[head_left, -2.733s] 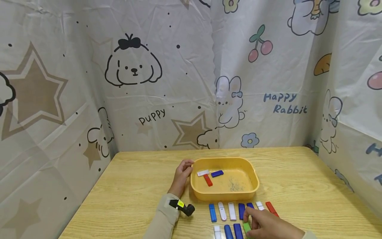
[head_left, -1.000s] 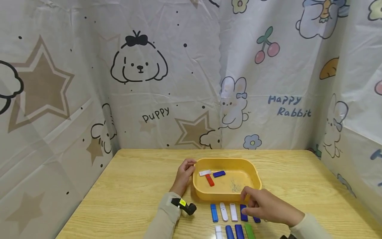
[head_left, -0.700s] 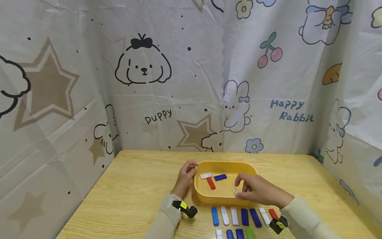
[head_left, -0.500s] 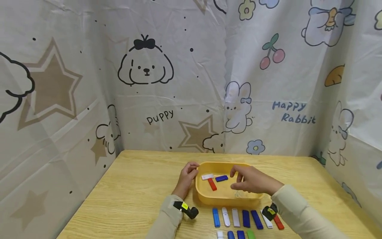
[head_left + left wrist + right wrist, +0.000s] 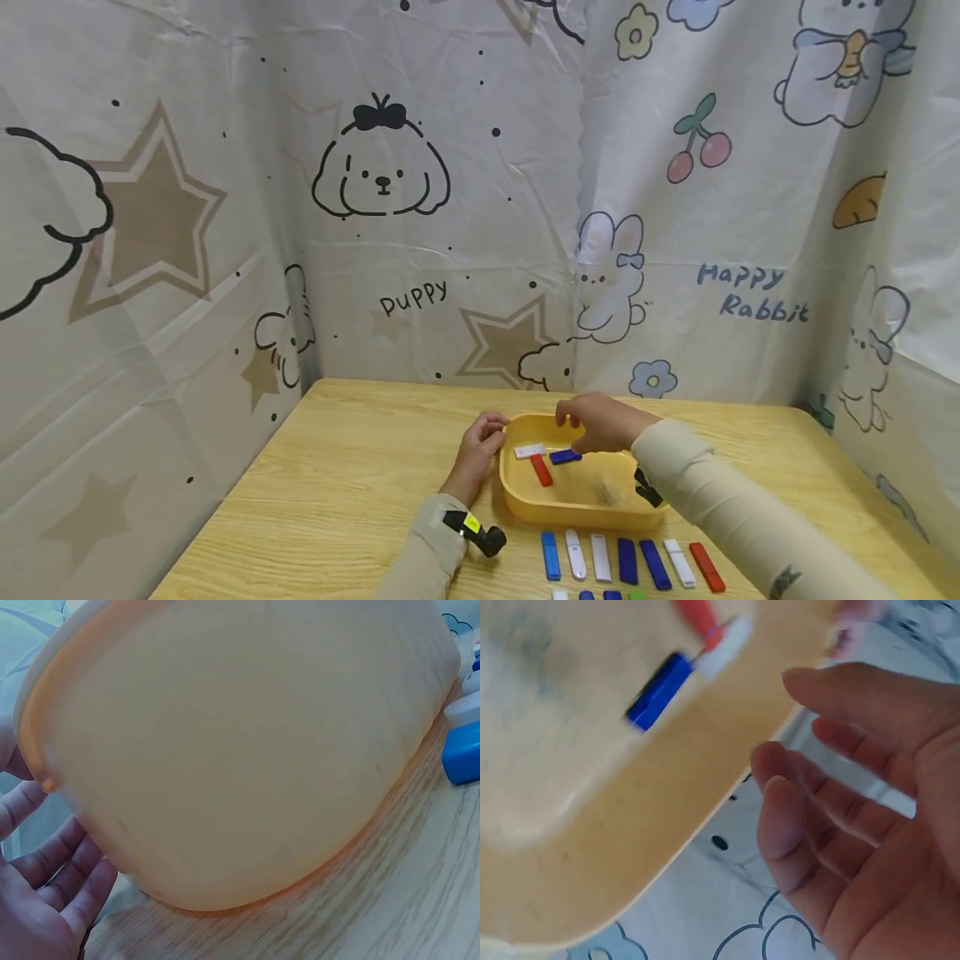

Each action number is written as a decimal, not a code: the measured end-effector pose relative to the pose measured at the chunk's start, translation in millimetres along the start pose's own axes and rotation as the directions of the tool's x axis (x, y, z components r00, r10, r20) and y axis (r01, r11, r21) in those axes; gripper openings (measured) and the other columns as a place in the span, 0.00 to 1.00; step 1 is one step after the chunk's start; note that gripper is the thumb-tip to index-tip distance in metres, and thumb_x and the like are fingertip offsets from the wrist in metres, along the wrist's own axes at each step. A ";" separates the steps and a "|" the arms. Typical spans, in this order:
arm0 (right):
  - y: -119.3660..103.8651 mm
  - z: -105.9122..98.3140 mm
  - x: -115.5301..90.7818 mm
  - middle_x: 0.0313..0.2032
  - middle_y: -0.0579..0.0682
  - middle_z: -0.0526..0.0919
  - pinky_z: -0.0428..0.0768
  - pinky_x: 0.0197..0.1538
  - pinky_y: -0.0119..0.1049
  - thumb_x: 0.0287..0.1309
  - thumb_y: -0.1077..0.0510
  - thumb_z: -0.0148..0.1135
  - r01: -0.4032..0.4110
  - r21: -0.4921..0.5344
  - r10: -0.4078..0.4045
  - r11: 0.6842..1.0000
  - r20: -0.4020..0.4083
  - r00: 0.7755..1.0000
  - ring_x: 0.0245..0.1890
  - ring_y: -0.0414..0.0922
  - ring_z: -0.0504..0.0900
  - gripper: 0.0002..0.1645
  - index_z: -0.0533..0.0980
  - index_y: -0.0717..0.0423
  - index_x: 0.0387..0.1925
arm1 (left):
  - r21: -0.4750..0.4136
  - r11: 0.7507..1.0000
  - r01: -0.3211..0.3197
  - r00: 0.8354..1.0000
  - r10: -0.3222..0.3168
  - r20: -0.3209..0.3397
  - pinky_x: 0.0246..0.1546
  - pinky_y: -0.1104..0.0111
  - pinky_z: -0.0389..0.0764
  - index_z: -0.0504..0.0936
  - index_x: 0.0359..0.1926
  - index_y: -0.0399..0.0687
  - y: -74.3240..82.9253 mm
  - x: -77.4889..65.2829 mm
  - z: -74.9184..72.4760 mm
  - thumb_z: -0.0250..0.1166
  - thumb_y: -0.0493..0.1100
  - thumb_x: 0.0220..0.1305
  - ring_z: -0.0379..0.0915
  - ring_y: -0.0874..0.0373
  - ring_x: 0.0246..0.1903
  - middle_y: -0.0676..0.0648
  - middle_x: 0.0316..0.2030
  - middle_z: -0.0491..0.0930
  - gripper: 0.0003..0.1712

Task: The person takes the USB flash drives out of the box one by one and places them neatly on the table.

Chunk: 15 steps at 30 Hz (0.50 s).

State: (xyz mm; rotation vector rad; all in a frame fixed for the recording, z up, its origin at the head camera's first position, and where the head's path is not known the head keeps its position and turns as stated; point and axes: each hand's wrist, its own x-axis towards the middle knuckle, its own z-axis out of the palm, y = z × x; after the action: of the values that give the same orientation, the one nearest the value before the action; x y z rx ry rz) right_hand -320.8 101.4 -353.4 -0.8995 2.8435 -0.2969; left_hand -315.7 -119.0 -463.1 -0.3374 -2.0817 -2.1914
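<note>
A yellow plastic basin stands on the table. Inside it lie a white USB flash drive, a red one and a dark blue one. My left hand holds the basin's left rim; its fingers lie against the outer wall. Over the basin's far side hovers my right hand, fingers loosely bent. In the right wrist view nothing is between its thumb and fingers, and the blue drive lies apart from it.
In front of the basin runs a row of flash drives, from light blue to red. A second row, with a green one, is cut off by the lower edge. A patterned curtain encloses the table.
My right hand has travelled from the green drive, across the front row, to above the basin's far side. The left hand stays at the rim. The drives keep their places.
</note>
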 end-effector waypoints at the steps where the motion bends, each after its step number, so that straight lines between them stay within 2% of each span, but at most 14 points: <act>1: 0.1 2.2 3.3 0.40 0.51 0.80 0.78 0.44 0.44 0.49 0.61 0.72 -0.007 -0.023 0.008 1.000 0.017 1.000 0.39 0.48 0.77 0.18 0.78 0.51 0.43 | -0.002 1.000 0.001 1.000 -0.001 -0.001 0.41 0.69 0.72 0.73 0.49 0.26 0.0 -0.2 0.1 0.55 0.30 0.58 0.69 0.61 0.38 0.27 0.45 0.72 0.17; 3: 0.0 6.6 8.8 0.41 0.51 0.80 0.78 0.45 0.44 0.49 0.61 0.72 -0.027 -0.070 0.031 0.997 0.051 0.998 0.39 0.47 0.77 0.18 0.78 0.50 0.44 | -0.008 1.000 0.004 1.000 -0.004 -0.002 0.41 0.69 0.71 0.73 0.49 0.26 -0.1 -0.5 0.3 0.55 0.30 0.58 0.69 0.61 0.38 0.26 0.45 0.72 0.17; 6: 1.2 16.2 14.3 0.38 0.49 0.80 0.78 0.44 0.44 0.48 0.61 0.73 -0.009 -0.170 0.024 0.985 0.085 0.996 0.36 0.46 0.76 0.18 0.77 0.50 0.42 | -0.002 1.000 0.000 1.000 0.000 -0.006 0.41 0.69 0.71 0.74 0.49 0.26 -1.5 -1.0 0.8 0.55 0.30 0.58 0.69 0.61 0.38 0.25 0.46 0.72 0.17; 11: 4.0 33.3 20.1 0.32 0.45 0.80 0.78 0.39 0.42 0.44 0.62 0.74 0.064 -0.335 -0.036 0.940 0.089 0.995 0.31 0.45 0.76 0.18 0.77 0.50 0.38 | 0.005 1.000 -0.008 1.000 0.008 -0.016 0.42 0.70 0.70 0.75 0.48 0.28 -3.6 -0.4 1.1 0.56 0.30 0.57 0.69 0.61 0.38 0.25 0.45 0.72 0.16; 15: 1.3 39.9 23.6 0.30 0.45 0.80 0.78 0.36 0.41 0.44 0.65 0.73 0.109 -0.399 -0.078 0.910 0.091 0.993 0.29 0.45 0.77 0.16 0.76 0.52 0.36 | 0.000 1.000 -0.013 1.000 0.013 -0.015 0.43 0.69 0.70 0.75 0.48 0.28 -3.3 1.5 0.3 0.55 0.29 0.58 0.69 0.62 0.38 0.25 0.46 0.72 0.16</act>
State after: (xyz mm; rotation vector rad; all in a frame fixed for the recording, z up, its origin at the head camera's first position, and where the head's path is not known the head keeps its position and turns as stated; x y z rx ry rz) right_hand -332.9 83.0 -394.2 -1.0921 2.8448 0.3252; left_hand -317.8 -118.5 -466.0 -0.3318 -2.0657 -2.1803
